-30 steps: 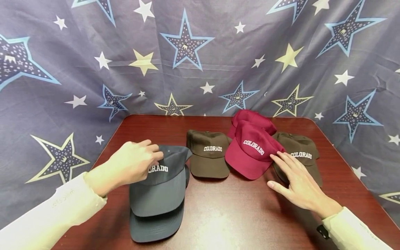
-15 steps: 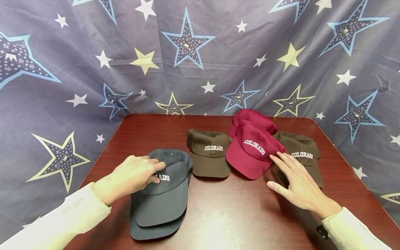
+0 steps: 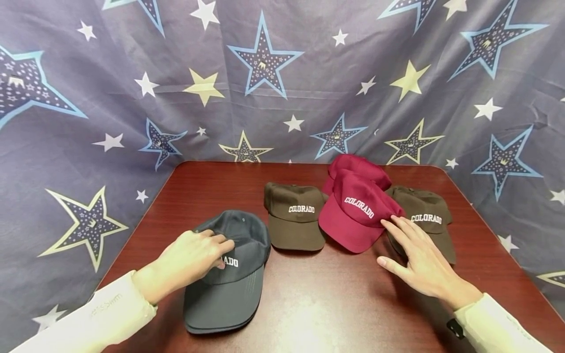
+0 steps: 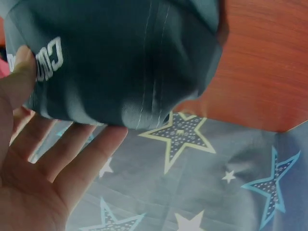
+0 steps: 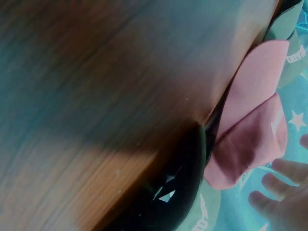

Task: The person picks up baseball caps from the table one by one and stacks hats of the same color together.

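My left hand [image 3: 192, 260] pinches the crown of a dark blue-grey baseball cap [image 3: 229, 299] marked COLORADO at the table's left front. In the left wrist view the thumb presses the lettered front of this cap [image 4: 110, 57], with the fingers behind the crown. It sits over a second blue-grey cap, now almost wholly hidden beneath it, their brims lined up. My right hand [image 3: 423, 262] has its fingers spread, fingertips right at the side of a maroon COLORADO cap [image 3: 348, 220]. In the right wrist view the fingers lie close to that maroon cap [image 5: 250, 144].
Another maroon cap [image 3: 359, 166] is behind the front one. A brown cap [image 3: 297, 215] stands left of the maroon pair, and a second brown cap [image 3: 425, 208] to their right, partly behind my right hand. A star-patterned cloth [image 3: 282, 113] hangs behind the reddish-brown table [image 3: 335, 309].
My left hand has lowered the upper blue-grey cap and drawn it nearer, so its brim now covers the lower cap's brim. My right hand has stayed in place.
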Motion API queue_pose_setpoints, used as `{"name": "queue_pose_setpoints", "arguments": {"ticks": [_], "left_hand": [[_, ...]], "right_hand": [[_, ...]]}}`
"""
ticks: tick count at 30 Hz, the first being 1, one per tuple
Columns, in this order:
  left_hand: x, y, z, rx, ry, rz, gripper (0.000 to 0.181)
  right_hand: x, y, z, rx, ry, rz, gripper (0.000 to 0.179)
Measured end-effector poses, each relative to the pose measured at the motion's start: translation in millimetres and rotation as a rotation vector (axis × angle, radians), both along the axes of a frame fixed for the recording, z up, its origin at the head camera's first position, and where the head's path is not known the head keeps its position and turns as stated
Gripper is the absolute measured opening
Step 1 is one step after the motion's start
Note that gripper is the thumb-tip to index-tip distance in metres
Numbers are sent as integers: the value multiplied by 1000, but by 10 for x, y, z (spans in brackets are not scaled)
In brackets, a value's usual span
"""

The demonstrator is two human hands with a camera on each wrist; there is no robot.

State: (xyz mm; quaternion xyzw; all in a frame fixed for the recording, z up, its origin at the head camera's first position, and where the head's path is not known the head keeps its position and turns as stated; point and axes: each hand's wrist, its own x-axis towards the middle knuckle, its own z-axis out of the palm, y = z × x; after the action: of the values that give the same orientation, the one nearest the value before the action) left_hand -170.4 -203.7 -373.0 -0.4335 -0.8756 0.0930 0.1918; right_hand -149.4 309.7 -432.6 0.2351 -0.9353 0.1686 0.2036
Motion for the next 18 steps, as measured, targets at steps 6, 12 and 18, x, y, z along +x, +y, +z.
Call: {"name": "queue_pose_setpoints", "arguments": {"ticks": [6,12,18], "left_hand": [[-86,-36,-59,20,22,22,42],[-100,-39,-59,34,25,13,42],[-104,-49,-31,37,-18,34,42]], "right_hand": [[-5,-11,3,5,-9,1,85],[-11,-8,17,2,-4,-5,85],[-18,-16,18,7,2,-3,85]]}}
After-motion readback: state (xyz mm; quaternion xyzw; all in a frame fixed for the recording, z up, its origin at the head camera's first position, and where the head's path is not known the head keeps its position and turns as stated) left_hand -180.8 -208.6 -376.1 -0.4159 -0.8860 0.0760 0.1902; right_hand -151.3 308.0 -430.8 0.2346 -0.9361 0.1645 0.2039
